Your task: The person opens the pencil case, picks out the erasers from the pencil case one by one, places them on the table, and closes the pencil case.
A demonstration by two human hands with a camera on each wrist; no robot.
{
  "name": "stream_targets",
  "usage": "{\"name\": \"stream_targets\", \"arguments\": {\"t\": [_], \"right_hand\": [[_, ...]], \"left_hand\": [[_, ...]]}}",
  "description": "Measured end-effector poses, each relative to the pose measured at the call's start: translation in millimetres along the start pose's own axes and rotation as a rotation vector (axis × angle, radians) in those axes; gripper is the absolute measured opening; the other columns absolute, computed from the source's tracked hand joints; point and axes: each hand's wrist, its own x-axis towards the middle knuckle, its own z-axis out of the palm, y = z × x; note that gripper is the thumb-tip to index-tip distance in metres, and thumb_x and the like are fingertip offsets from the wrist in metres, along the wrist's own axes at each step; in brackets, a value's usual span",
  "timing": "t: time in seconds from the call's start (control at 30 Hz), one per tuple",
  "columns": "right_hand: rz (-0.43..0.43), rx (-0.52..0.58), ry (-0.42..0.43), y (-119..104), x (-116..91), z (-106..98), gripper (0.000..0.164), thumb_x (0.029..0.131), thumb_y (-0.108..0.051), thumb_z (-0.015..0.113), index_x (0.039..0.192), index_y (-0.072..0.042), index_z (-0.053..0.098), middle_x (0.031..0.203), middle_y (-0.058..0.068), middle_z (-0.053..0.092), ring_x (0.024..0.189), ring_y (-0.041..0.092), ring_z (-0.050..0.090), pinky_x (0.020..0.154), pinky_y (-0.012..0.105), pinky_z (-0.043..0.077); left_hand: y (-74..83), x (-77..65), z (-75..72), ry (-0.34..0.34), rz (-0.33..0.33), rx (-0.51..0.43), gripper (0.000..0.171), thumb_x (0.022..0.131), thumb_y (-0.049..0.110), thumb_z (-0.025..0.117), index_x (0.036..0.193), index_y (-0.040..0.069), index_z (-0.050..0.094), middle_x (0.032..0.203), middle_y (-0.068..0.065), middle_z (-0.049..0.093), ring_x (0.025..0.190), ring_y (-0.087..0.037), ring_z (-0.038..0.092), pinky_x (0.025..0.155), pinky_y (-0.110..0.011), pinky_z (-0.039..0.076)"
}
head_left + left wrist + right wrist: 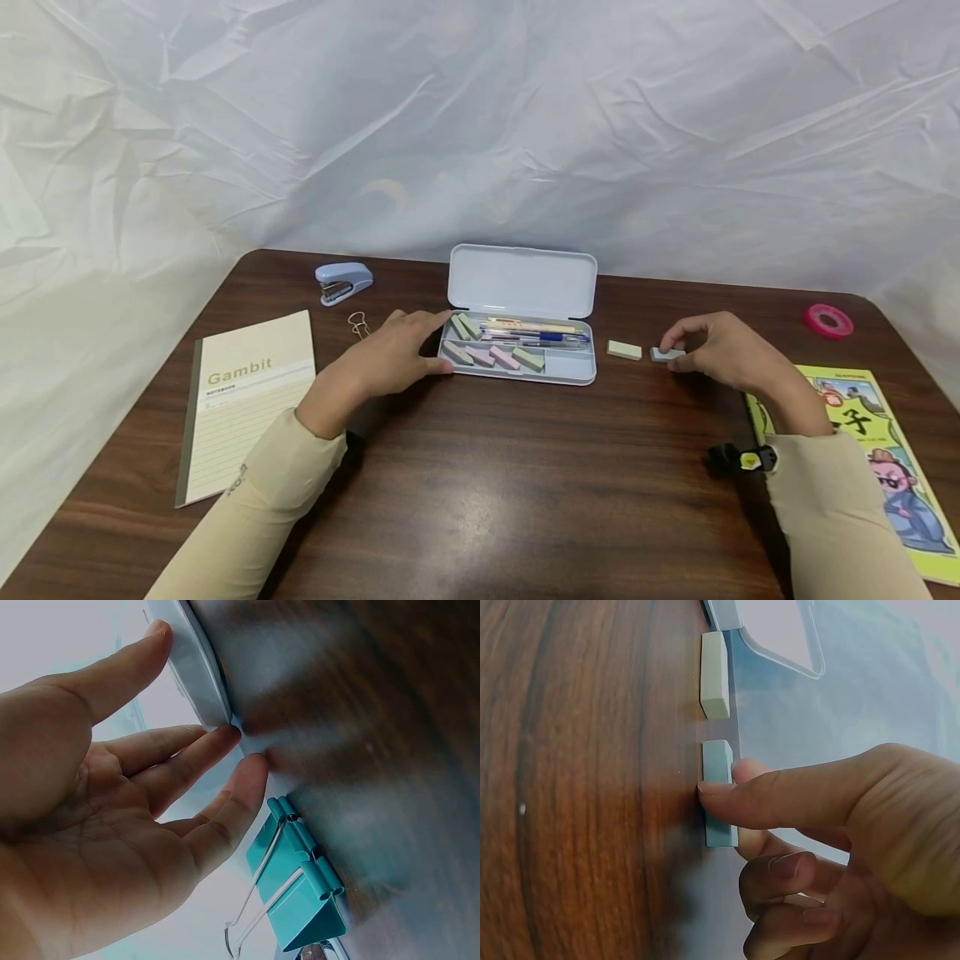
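Observation:
A light-blue pencil case [517, 379] lies with its lid up at the middle of the table. Inside are several green and pink erasers [505, 358] and several pens [536, 337]. My left hand [393, 354] is at the case's left end, thumb by the front corner; in the left wrist view its extended fingers [176, 769] reach to the case's edge. To the right of the case, my right hand [723, 346] pinches a blue eraser [718, 761] on the table between thumb and fingers. A pale cream-green eraser [624, 350] lies between that one and the case.
A teal binder clip [296, 877] stands close to the left hand. Farther left are a blue stapler [344, 282] and a notebook [247, 417]. At the right lie a pink tape roll [828, 320] and a yellow-green book [911, 467], partly under the right forearm. A white sheet hangs behind.

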Motion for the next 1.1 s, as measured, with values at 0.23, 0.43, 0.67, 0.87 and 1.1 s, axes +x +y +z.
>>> {"name": "stream_targets", "arguments": {"t": [0.23,0.43,0.67,0.87,1.1], "right_hand": [[-0.036,-0.004,-0.018,1.4,-2.0,-3.7,0.019,0.097,-0.010,0.089,0.115,-0.006,0.082,0.111,0.010,0.076,0.103,0.026,0.059,0.082,0.032,0.047],[-0.066,0.030,0.011,-6.3,-9.7,-11.5,0.034,0.103,-0.017,0.086,0.133,-0.006,0.078,0.128,0.017,0.075,0.107,0.024,0.061,0.078,0.030,0.051],[-0.134,0.139,0.065,-54.2,-7.8,17.2,0.037,0.104,-0.022,0.086,0.139,-0.013,0.081,0.119,0.009,0.080,0.080,0.010,0.060,0.072,0.027,0.048],[-0.187,0.240,0.090,-95.6,-4.2,61.4,0.033,0.103,-0.024,0.087,0.135,-0.016,0.086,0.115,0.009,0.083,0.060,0.010,0.045,0.058,0.029,0.042],[-0.224,0.246,0.140,-110.7,1.3,93.2,0.027,0.101,-0.023,0.089,0.128,-0.021,0.089,0.124,0.009,0.083,0.060,0.016,0.052,0.058,0.030,0.043]], "left_hand": [[-2.3,0.9,1.0,0.001,0.008,-0.003,0.091,0.105,0.046,0.084,0.179,0.017,0.041,0.175,-0.010,0.057,0.167,-0.029,0.050,0.143,-0.053,0.029],[-1.8,1.4,1.3,0.007,0.010,0.001,0.091,0.105,0.047,0.085,0.179,0.016,0.042,0.175,-0.009,0.058,0.166,-0.030,0.051,0.142,-0.053,0.030],[0.6,0.1,0.7,0.010,0.017,-0.006,0.090,0.105,0.046,0.085,0.178,0.016,0.043,0.173,-0.011,0.059,0.165,-0.031,0.052,0.143,-0.052,0.027],[3.0,-1.1,-0.8,-0.003,0.003,-0.010,0.089,0.106,0.046,0.083,0.179,0.018,0.042,0.174,-0.009,0.058,0.165,-0.030,0.051,0.144,-0.052,0.025],[2.4,-0.4,-1.3,-0.002,0.001,-0.011,0.089,0.106,0.047,0.083,0.179,0.018,0.042,0.174,-0.008,0.058,0.165,-0.029,0.051,0.143,-0.051,0.028]]}}
